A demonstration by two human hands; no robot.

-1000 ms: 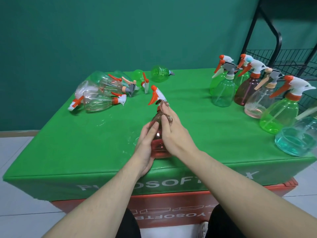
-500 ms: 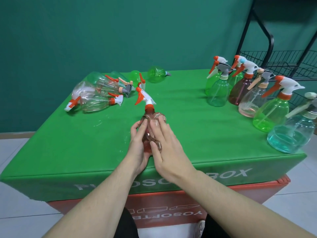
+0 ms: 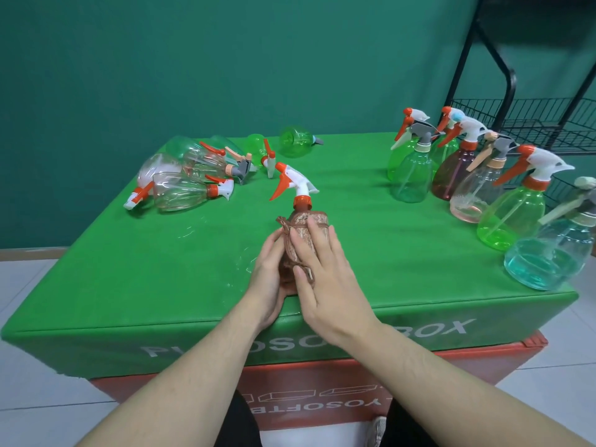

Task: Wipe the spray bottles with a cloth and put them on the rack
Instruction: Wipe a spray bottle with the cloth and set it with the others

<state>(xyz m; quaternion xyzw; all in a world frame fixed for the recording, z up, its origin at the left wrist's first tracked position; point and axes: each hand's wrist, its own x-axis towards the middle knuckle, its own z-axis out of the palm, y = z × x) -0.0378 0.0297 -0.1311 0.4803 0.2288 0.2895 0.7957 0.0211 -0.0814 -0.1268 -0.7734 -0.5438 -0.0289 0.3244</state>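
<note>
A brown spray bottle (image 3: 302, 203) with an orange-and-white trigger head stands upright near the front edge of the green table (image 3: 371, 253). My left hand (image 3: 267, 275) grips its lower body from the left. My right hand (image 3: 325, 279) wraps a brownish cloth (image 3: 306, 221) over the bottle's near side, fingers laid across it. The cloth and my hands hide most of the bottle's body. The black wire rack (image 3: 532, 121) stands beyond the table's right side.
Several wiped-looking bottles stand upright at the right, among them a green one (image 3: 412, 175) and a teal one (image 3: 545, 262) near the edge. Several bottles lie on their sides at the back left (image 3: 180, 191). Water drops sit on the table left of my hands.
My right hand slid with the cloth from the bottle's neck down over its body. The left hand kept its grip low on the bottle.
</note>
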